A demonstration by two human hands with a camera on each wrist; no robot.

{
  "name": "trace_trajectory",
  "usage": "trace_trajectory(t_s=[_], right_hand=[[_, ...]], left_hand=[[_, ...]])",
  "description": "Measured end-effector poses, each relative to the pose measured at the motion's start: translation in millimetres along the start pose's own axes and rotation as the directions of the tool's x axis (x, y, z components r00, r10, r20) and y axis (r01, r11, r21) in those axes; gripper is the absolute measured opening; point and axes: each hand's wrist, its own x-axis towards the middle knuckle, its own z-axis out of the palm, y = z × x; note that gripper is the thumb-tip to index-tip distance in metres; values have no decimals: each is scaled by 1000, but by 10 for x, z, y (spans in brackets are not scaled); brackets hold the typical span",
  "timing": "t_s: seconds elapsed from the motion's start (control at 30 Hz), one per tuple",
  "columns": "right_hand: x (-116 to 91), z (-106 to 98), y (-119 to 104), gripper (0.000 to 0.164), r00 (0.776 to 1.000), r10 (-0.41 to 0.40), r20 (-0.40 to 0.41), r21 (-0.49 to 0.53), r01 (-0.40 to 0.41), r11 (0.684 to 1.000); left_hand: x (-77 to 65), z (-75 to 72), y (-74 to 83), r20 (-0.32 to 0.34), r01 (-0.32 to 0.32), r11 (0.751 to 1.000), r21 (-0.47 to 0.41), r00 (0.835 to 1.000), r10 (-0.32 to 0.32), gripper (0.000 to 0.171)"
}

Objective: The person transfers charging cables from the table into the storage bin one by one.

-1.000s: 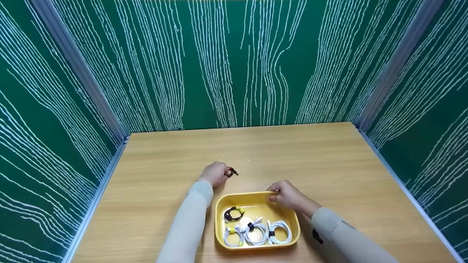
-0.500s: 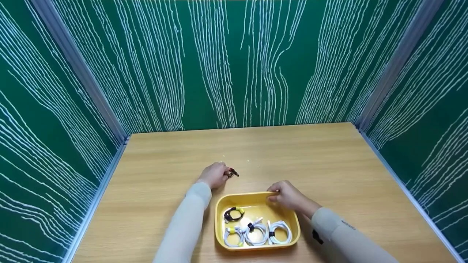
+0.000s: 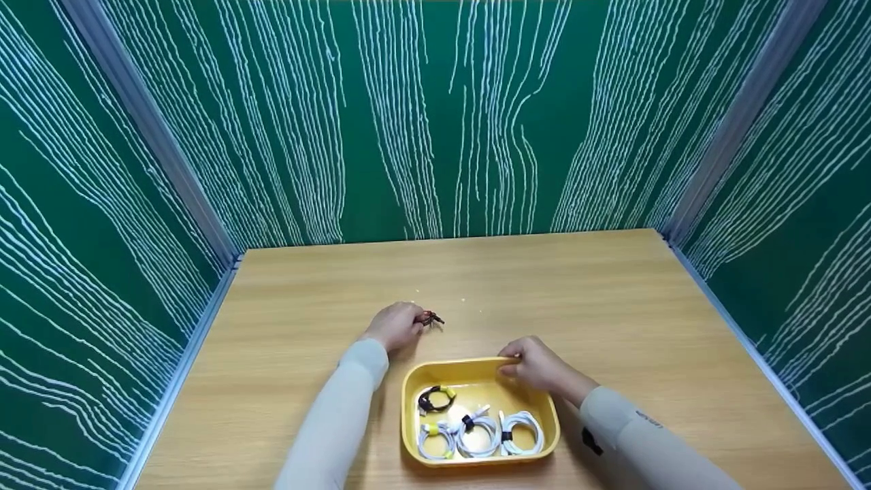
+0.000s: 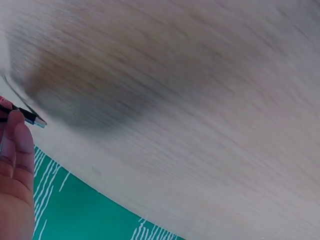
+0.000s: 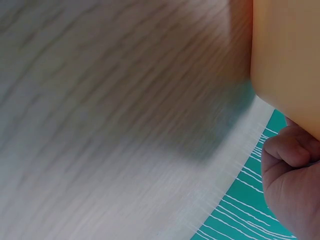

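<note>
My left hand point(image 3: 397, 324) pinches a small coiled black cable point(image 3: 433, 318) with a red band, just beyond the yellow bin. In the left wrist view the black cable's metal USB plug point(image 4: 39, 121) sticks out past my fingertips point(image 4: 16, 119). My right hand point(image 3: 537, 364) grips the far rim of the yellow bin point(image 3: 452, 367), thumb inside. Within the bin lie a coiled black cable point(image 3: 424, 403) with a yellow tie and three coiled white cables: one with yellow ties point(image 3: 422, 446), two with black ties point(image 3: 495, 435) point(image 3: 539, 435).
The bin stands on a wooden table point(image 3: 286, 408) near its front. Green walls point(image 3: 381, 170) with white wavy lines enclose the table at the back and both sides, joined by grey posts point(image 3: 163, 129). A few tiny bright specks point(image 3: 463, 299) show beyond my left hand.
My left hand has shifted slightly to the left, and the black cable in it has turned a little. My right hand and the bin have stayed almost where they were.
</note>
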Motion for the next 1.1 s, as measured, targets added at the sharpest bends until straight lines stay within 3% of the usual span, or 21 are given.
trace_trajectory(t_s=[0.4, 0.6, 0.83, 1.1], right_hand=[[6, -3, 21, 10, 1000, 9, 9, 5, -9, 1000], [5, -7, 16, 11, 999, 36, 16, 10, -36, 999], [1, 2, 21, 10, 1000, -19, -6, -18, 19, 1000], [3, 6, 9, 10, 1000, -25, -15, -21, 25, 999]], left_hand=[[-23, -135, 81, 55, 9, 1000, -26, 998, -8, 14], [-24, -181, 97, 39, -18, 1000, -17, 999, 19, 14], [-56, -201, 83, -10, -92, 996, -11, 996, 92, 14], [-135, -255, 84, 1, -89, 995, -39, 996, 89, 15]])
